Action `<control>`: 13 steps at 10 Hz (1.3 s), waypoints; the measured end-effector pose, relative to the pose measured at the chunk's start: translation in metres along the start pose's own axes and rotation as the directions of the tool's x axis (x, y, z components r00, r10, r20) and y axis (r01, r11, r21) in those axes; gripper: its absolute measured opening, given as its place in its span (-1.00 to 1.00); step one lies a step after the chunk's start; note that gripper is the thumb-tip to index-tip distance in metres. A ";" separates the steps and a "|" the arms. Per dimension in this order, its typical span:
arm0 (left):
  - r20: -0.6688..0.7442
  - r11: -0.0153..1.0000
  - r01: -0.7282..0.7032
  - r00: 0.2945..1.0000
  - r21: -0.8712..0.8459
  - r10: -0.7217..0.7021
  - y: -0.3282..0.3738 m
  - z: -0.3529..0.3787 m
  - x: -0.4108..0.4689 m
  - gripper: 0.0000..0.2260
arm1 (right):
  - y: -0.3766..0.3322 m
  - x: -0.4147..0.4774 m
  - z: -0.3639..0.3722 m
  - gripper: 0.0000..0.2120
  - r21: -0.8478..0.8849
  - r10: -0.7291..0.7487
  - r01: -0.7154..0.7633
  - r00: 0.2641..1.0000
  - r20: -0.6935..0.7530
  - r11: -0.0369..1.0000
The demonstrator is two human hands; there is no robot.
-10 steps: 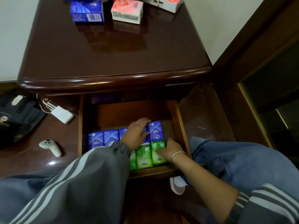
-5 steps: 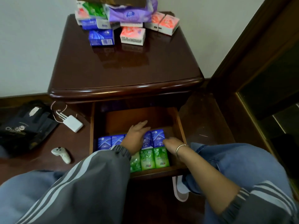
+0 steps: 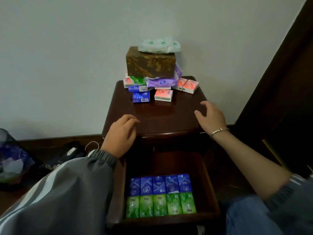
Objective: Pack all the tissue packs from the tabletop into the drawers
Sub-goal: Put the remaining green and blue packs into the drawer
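While both hands hang over the front of the tabletop [image 3: 160, 116], neither holds anything. The left hand [image 3: 121, 133] is above the front left corner, its fingers loosely curled and close together, the tips turned to the right. The right hand [image 3: 211, 116], with a bracelet [image 3: 219, 132] on its wrist, is above the right side, its fingers apart and relaxed. Whether either hand touches the wood I cannot tell.

The tissue packs are in two places. In the open drawer [image 3: 169, 221] below, five blue ones stand side by side as a blue row [image 3: 160, 184]. A green row [image 3: 160, 205] of five touches it on the near side, and together they fill the near half of the drawer.

The others sit at the back of the tabletop by the wall. A blue pack [image 3: 141, 97] and a pink pack [image 3: 163, 95] lie in front, near each other but apart. A pink pair [image 3: 188, 84] lies at the right. Behind them, a purple pack [image 3: 160, 82] lies under a brown box [image 3: 150, 65], with more small packs wedged at its left. A white pack [image 3: 159, 44] rests on top of the box.

A dark bag [image 3: 62, 160] lies on the floor at the left.
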State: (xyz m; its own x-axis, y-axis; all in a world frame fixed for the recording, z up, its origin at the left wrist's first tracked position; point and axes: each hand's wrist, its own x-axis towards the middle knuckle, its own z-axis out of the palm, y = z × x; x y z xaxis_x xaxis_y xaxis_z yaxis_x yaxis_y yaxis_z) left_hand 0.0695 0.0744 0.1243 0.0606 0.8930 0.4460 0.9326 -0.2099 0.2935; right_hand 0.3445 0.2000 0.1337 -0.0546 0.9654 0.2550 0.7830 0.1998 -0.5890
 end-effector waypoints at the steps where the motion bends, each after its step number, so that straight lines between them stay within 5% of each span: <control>1: -0.023 0.996 0.087 0.996 0.032 -0.086 -0.025 -0.001 0.014 -0.77 | -0.006 0.040 0.037 -0.40 -0.187 0.036 -0.011 0.991 0.128 0.982; 2: -0.056 0.986 0.165 0.985 0.015 -0.164 -0.044 0.004 0.033 -0.73 | 0.004 0.056 0.076 -0.35 -0.390 0.145 -0.014 0.940 0.308 0.921; 4: -0.142 0.988 0.147 0.980 0.051 -0.139 -0.064 0.012 0.121 -0.64 | 0.020 0.059 0.087 -0.35 -0.478 0.131 -0.012 0.967 0.217 0.878; 5: -0.207 0.967 0.238 0.945 -0.094 -0.253 -0.081 0.021 0.173 -0.62 | 0.017 0.054 0.086 -0.36 -0.475 0.118 -0.013 0.974 0.193 0.880; 7: -0.017 0.667 0.549 0.765 -0.504 -0.643 -0.115 0.066 0.201 -0.62 | 0.018 0.050 0.088 -0.37 -0.474 0.107 -0.024 0.983 0.149 0.880; 9: 0.297 0.192 0.559 0.664 -0.807 -0.686 -0.109 0.096 0.216 -0.51 | 0.021 0.048 0.090 -0.34 -0.490 0.098 -0.025 0.987 0.124 0.871; 13: 0.426 -0.023 0.594 0.549 -0.804 -0.719 -0.120 0.091 0.232 -0.64 | 0.018 0.050 0.089 -0.36 -0.472 0.099 -0.028 0.987 0.128 0.881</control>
State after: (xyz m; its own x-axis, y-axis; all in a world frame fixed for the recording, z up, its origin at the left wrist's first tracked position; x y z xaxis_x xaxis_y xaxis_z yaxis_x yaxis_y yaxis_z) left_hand 0.0040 0.3430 0.1156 -0.4862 0.8106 -0.3264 -0.2710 0.2153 0.9382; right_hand 0.3011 0.2664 0.0673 -0.0552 0.9939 0.0952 0.9838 0.0704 -0.1646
